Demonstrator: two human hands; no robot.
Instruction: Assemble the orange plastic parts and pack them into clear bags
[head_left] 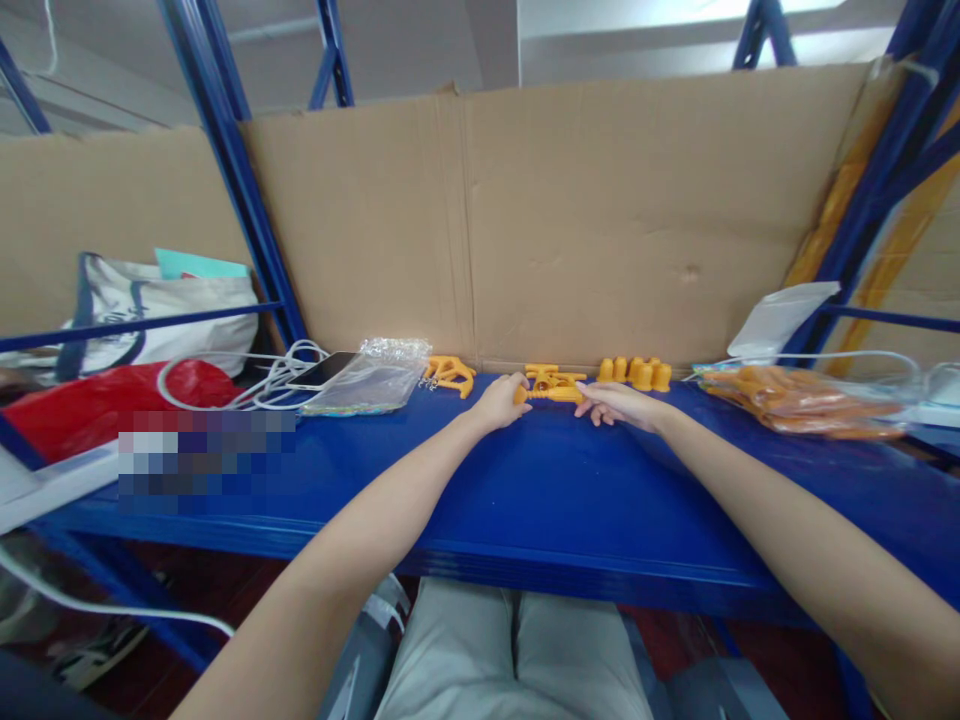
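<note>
Far out on the blue table, my left hand (501, 402) is curled with its fingertips round the left end of an orange plastic part (559, 393), which has a ridged stretch. At its right end is my right hand (616, 402), thumb and forefinger closed at the part and the other fingers loosely bent. Right behind lies another orange plastic piece (551, 370). Left of my left hand is an orange frame-like piece (452, 375) with small metal bits beside it. Several orange dome-topped caps (641, 374) stand upright behind my right hand.
Clear plastic bags (375, 385) and a phone (326, 371) with white cables lie left. A bag of orange parts (802, 400) lies right. Cardboard (600, 230) walls the back between blue posts (225, 170). A red bag (127, 405) and canvas bag (172, 315) sit far left.
</note>
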